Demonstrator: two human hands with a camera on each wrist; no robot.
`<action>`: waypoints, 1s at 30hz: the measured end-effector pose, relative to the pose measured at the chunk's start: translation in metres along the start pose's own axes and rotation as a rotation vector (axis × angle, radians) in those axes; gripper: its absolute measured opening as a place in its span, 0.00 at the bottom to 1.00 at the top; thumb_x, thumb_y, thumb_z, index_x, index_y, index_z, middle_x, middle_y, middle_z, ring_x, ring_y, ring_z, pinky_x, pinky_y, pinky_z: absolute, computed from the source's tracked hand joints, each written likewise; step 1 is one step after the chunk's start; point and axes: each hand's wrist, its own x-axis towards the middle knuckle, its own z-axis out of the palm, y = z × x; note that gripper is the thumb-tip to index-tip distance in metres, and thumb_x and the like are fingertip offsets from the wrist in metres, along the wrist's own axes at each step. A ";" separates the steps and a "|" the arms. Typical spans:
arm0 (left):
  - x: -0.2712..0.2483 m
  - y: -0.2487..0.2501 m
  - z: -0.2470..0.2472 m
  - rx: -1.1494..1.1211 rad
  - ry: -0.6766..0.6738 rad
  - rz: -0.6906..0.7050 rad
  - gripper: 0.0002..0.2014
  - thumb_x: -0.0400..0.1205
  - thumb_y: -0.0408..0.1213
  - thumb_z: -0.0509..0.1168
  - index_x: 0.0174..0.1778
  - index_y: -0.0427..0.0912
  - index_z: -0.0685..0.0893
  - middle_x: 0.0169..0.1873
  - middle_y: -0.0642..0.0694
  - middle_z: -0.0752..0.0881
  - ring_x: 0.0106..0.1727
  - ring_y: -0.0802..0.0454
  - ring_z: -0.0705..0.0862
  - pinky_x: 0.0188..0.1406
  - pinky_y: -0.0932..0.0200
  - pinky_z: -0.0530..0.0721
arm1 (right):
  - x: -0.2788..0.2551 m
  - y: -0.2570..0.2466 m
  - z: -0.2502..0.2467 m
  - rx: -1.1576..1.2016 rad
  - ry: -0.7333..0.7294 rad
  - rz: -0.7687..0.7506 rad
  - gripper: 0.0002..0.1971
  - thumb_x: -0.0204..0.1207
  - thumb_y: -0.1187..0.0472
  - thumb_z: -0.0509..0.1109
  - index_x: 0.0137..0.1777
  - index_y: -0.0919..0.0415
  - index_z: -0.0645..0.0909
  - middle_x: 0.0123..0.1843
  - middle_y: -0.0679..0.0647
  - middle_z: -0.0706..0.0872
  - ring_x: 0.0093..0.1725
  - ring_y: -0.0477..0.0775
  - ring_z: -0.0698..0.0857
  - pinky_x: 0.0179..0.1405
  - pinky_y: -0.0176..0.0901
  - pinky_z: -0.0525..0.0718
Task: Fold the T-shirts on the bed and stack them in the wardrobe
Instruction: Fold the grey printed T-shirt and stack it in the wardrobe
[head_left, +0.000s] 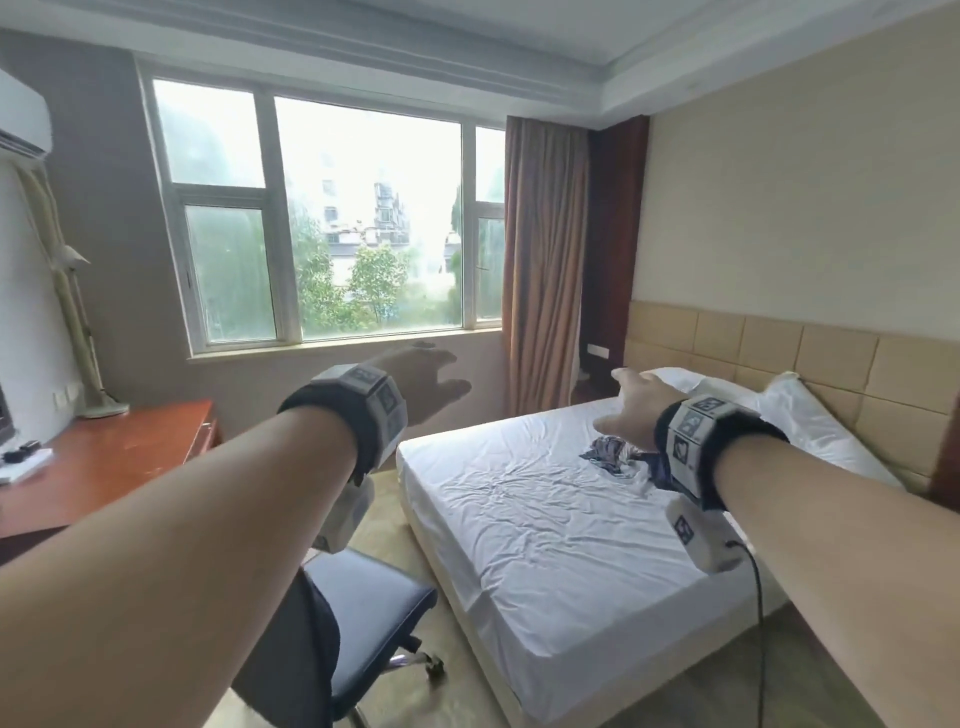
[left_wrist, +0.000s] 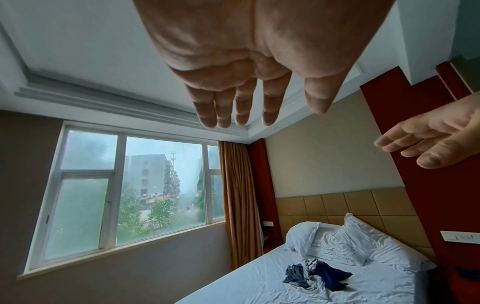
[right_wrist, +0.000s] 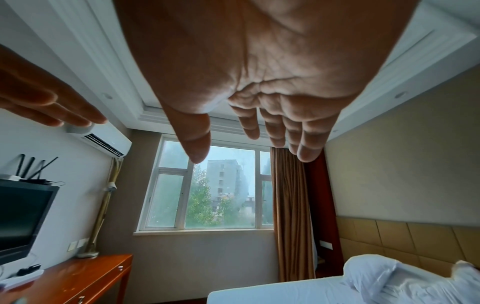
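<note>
While both arms stretch out in mid-air, the left hand sits ahead of the window with its fingers straight and holding nothing, and the right hand reaches over the bed, fingers spread and holding nothing too. The right wrist view alone picks up the television and air conditioner above the desk. Only the left wrist view clearly shows the T-shirts, a crumpled grey and dark blue heap mid-mattress, just short of the pillows.
</note>
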 end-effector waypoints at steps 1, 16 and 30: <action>0.020 -0.006 0.008 -0.002 0.002 0.008 0.31 0.89 0.61 0.55 0.87 0.53 0.66 0.87 0.51 0.64 0.85 0.48 0.68 0.82 0.48 0.65 | 0.017 0.002 0.006 -0.009 -0.008 0.018 0.43 0.77 0.45 0.71 0.88 0.57 0.56 0.85 0.57 0.67 0.78 0.58 0.74 0.71 0.49 0.74; 0.333 -0.093 0.127 -0.062 -0.039 0.277 0.31 0.89 0.60 0.56 0.86 0.50 0.69 0.84 0.48 0.70 0.83 0.49 0.69 0.83 0.47 0.67 | 0.259 0.012 0.089 -0.113 -0.005 0.348 0.41 0.79 0.48 0.72 0.86 0.59 0.58 0.81 0.59 0.74 0.75 0.62 0.77 0.69 0.49 0.77; 0.577 -0.111 0.235 -0.061 -0.115 0.441 0.28 0.90 0.55 0.57 0.86 0.47 0.69 0.84 0.48 0.70 0.83 0.49 0.68 0.81 0.52 0.67 | 0.472 0.038 0.170 -0.090 -0.032 0.465 0.45 0.77 0.46 0.73 0.88 0.56 0.55 0.82 0.59 0.73 0.73 0.62 0.80 0.66 0.50 0.81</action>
